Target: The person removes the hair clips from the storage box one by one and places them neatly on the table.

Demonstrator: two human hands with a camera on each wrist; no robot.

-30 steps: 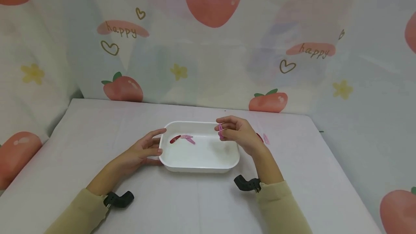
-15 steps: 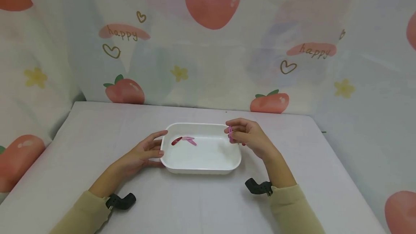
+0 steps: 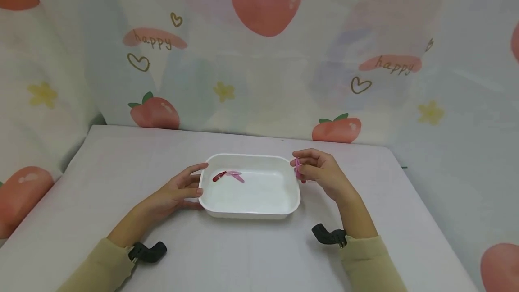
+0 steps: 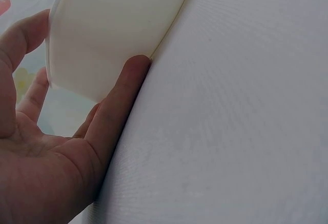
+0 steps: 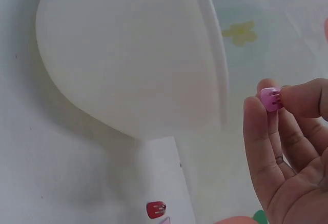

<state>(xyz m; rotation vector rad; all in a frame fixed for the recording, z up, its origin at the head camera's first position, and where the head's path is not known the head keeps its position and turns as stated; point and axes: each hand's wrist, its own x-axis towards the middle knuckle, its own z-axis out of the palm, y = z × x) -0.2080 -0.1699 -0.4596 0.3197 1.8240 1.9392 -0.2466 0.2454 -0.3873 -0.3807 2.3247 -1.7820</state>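
My left hand (image 3: 178, 190) rests at the left end of a white tray (image 3: 249, 202), its spread fingertips touching the rim and outer wall. Between the thumb and fingers of my right hand (image 3: 324, 172), a pink snap hair clip (image 5: 270, 99) is pinched just beyond the tray's right end. Inside the tray, toward its left, lie a red hair clip (image 3: 219, 176) and two pink hair clips (image 3: 238, 177), close together. Past the right end, a red clip (image 5: 156, 209) lies on the table, with part of a pink clip (image 5: 165, 220) beside it. In the head view my right hand mostly hides these two.
The table has a white cloth (image 3: 243, 256). Behind it and along both sides hangs a fabric backdrop (image 3: 259, 80) printed with peaches, flowers and hearts. A black wrist mount (image 3: 147, 252) sits on the left cuff, another black mount (image 3: 329, 234) on the right.
My right hand has shifted right from over the tray to beyond its right rim, still pinching the pink hair clip. The left hand and the clips in the tray stay put.
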